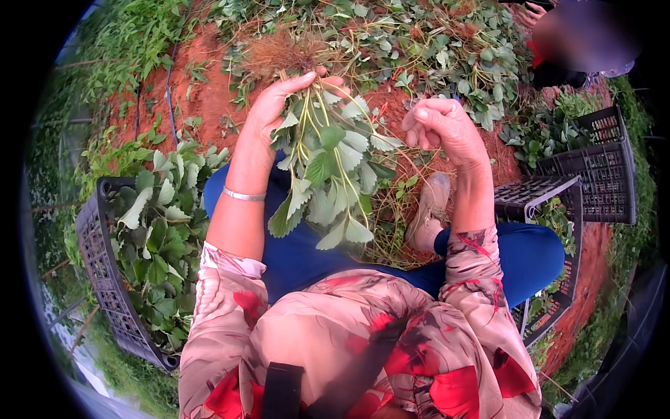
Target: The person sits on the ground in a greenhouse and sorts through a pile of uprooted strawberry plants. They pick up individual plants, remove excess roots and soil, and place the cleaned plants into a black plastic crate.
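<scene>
My left hand is closed around a bunch of strawberry plants just below their roots. The brown, fibrous roots point away from me, and the leaves hang toward my lap. To the right of the bunch, my right hand is raised with its fingers curled. A thin reddish runner passes from the bunch close to those fingers; whether they pinch it I cannot tell. Beyond both hands lies a heap of uprooted strawberry plants on red soil.
A black plastic crate full of strawberry plants stands at my left. More black crates with plants are at my right, one beside my knee. Another person is at the upper right. Cut stems litter the soil near my shoe.
</scene>
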A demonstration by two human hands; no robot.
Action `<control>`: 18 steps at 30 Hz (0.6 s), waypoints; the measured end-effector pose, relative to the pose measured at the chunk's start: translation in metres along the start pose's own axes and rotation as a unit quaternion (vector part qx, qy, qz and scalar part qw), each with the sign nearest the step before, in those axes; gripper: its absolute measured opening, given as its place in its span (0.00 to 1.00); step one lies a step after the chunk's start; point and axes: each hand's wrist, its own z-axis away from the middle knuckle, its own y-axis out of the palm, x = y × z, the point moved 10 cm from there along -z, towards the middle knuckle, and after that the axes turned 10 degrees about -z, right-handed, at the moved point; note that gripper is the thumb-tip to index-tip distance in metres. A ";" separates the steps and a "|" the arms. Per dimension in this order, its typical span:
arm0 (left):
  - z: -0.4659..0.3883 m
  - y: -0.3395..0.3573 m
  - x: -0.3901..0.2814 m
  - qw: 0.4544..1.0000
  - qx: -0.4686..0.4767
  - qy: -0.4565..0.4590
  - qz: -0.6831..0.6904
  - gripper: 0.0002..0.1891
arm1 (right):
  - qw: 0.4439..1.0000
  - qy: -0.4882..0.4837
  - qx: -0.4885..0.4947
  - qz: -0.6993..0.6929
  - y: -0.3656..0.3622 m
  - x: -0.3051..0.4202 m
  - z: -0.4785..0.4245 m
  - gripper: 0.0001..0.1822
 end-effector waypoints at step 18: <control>0.008 -0.029 -0.034 0.967 -0.139 0.155 -0.145 0.10 | 0.953 -0.007 -0.020 0.302 0.070 0.017 0.048 0.07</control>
